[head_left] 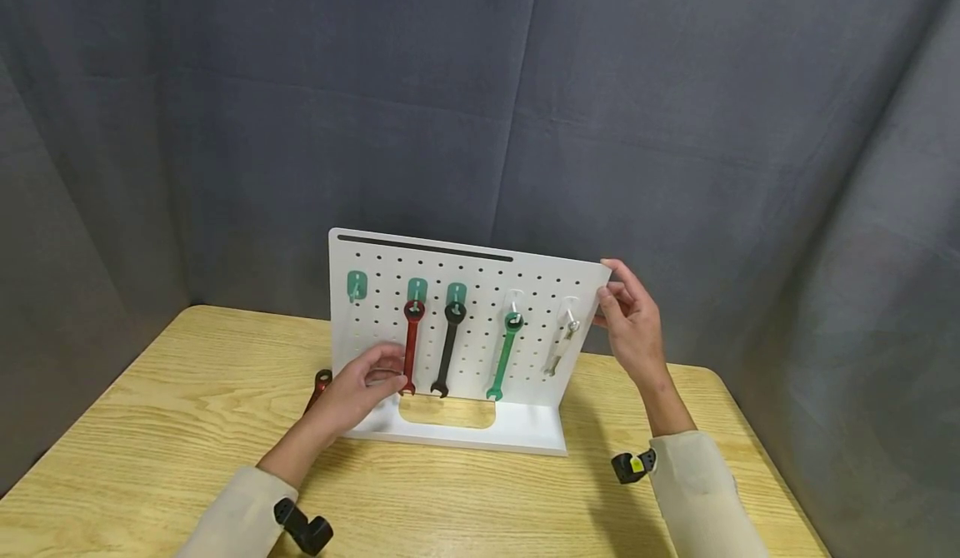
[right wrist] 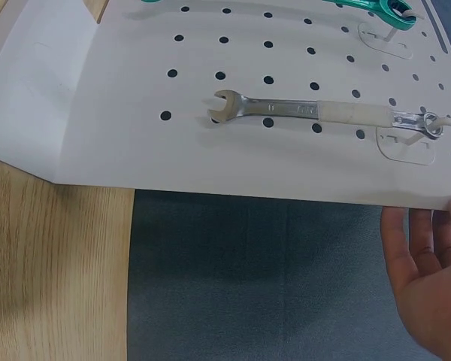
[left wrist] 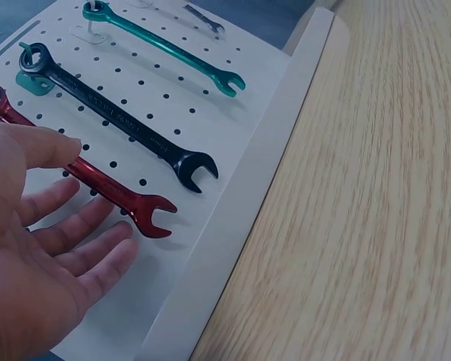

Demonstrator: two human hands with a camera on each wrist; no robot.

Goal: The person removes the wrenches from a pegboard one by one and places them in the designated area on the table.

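A white pegboard stand (head_left: 472,271) stands upright on the table. My right hand (head_left: 633,325) grips its right edge near the top corner, thumb in front and fingers behind. Beside the lower left of the board, my left hand (head_left: 363,391) is at a hanging red wrench (head_left: 410,354). In the left wrist view its thumb lies over the red shaft, and the other fingers are spread loosely beneath; contact is hard to tell. To the right hang a black wrench (head_left: 447,350), a green wrench (head_left: 504,358) and a silver wrench (right wrist: 278,108) with a pale band round its shaft.
A green hook (head_left: 357,285) at the board's upper left carries no wrench. Another red wrench (head_left: 322,380) is partly hidden behind my left forearm. The wooden table (head_left: 465,500) extends around the stand, and a grey curtain (head_left: 375,125) hangs behind.
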